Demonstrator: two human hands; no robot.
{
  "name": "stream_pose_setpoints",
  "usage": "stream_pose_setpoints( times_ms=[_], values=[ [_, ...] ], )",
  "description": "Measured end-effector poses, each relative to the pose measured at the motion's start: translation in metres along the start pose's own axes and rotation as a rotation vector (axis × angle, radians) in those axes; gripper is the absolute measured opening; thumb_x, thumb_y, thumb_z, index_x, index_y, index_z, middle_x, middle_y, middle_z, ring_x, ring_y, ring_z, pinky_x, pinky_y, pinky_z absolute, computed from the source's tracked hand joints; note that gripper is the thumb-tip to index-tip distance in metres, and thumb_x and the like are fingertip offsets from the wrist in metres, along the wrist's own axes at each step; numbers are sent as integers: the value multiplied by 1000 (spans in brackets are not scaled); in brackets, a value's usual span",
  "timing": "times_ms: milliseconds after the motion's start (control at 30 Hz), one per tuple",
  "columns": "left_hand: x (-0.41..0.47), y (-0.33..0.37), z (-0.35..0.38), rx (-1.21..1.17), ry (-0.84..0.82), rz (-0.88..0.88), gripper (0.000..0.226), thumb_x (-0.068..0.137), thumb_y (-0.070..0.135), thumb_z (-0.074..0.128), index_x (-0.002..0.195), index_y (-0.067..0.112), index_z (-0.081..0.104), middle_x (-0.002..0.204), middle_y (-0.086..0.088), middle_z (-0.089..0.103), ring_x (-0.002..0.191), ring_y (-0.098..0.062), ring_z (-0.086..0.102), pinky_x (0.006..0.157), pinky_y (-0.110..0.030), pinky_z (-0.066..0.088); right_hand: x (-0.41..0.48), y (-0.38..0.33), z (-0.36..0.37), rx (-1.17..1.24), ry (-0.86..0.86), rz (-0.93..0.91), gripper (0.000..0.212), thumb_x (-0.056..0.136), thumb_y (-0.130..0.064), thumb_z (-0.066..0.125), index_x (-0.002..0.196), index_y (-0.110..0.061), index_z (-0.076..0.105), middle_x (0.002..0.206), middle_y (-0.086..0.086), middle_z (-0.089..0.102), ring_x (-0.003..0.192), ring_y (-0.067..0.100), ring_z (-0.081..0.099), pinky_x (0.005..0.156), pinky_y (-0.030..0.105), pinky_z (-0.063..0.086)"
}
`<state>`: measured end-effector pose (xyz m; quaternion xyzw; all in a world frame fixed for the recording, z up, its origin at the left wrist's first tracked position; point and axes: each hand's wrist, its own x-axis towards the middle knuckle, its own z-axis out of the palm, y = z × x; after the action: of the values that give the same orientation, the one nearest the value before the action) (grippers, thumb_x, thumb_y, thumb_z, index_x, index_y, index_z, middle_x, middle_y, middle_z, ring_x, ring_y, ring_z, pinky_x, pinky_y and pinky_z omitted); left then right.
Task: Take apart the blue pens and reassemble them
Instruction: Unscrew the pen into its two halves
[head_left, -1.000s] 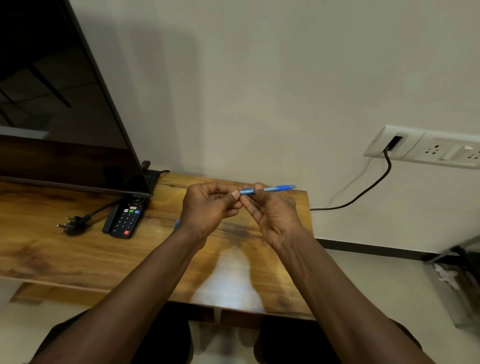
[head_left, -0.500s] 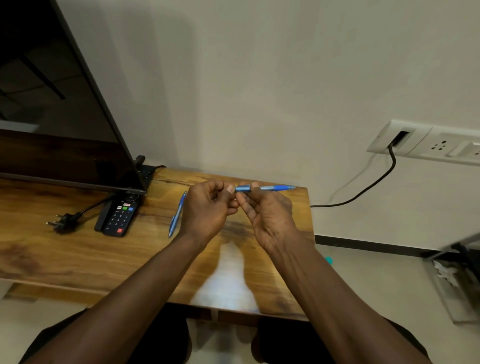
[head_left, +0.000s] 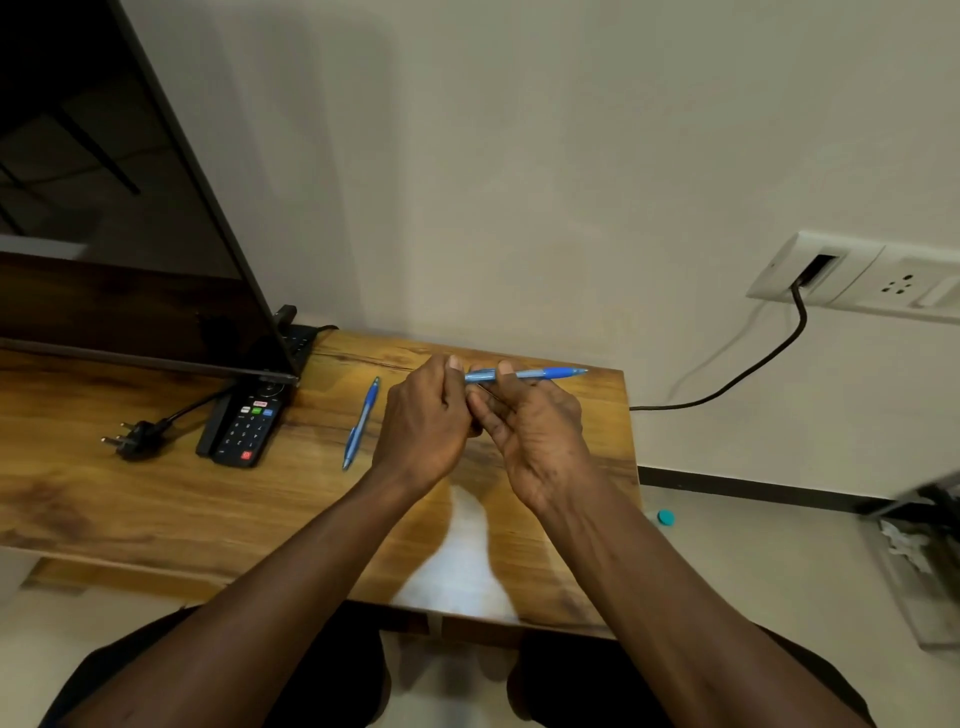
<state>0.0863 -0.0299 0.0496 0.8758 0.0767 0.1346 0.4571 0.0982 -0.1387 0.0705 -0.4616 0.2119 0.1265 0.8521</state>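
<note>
I hold one blue pen (head_left: 540, 373) level above the far edge of the wooden table (head_left: 156, 499), its tip pointing right. My right hand (head_left: 535, 431) grips its middle between thumb and fingers. My left hand (head_left: 426, 421) pinches the pen's left end; its curled fingers hide that end. A second blue pen (head_left: 361, 423) lies whole on the table just left of my left hand, tip toward me.
A large dark TV screen (head_left: 104, 208) stands at the back left. A black remote (head_left: 244, 423) and a loose black plug (head_left: 132, 439) lie before it. A wall socket (head_left: 852, 275) with a black cable (head_left: 748, 374) is at the right. A teal cap (head_left: 666, 516) lies on the floor.
The view shifted, bringing the second pen on the table into sight beside my left hand. Both hands stay on the held pen, which keeps nearly the same level pose.
</note>
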Motion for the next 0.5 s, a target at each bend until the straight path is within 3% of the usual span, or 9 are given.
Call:
stream_pose_setpoints(
  times_ms=[100, 167, 367, 500],
  values=[
    [4, -5, 1, -104, -6, -71, 45, 113, 32, 37, 81, 9, 59, 75, -9, 66, 71, -26, 68, 66, -47, 59, 2, 3, 0, 4, -17, -28, 24, 99, -9, 66, 112, 10, 65, 92, 18, 76, 80, 23, 76, 73, 27, 63],
    [5, -9, 3, -198, -7, -119, 48, 112, 37, 38, 84, 7, 63, 78, -14, 70, 76, -31, 74, 70, -54, 63, 2, 4, 1, 14, -16, -45, 28, 99, -9, 65, 118, 11, 63, 93, 19, 76, 80, 23, 76, 72, 26, 63],
    [3, -7, 4, -459, -86, -233, 46, 113, 35, 42, 97, 2, 70, 87, -17, 76, 82, -24, 79, 74, -41, 67, 5, 3, -1, 21, -3, -45, 29, 101, -10, 64, 121, 12, 61, 106, 24, 75, 89, 30, 76, 78, 30, 64],
    [3, -8, -1, -455, -114, -208, 38, 110, 33, 52, 97, 2, 70, 84, -11, 77, 81, -19, 79, 72, -33, 65, 6, -4, -4, 57, 20, -41, 15, 104, -7, 58, 112, 5, 60, 105, 24, 73, 95, 35, 76, 81, 35, 65]
  ],
)
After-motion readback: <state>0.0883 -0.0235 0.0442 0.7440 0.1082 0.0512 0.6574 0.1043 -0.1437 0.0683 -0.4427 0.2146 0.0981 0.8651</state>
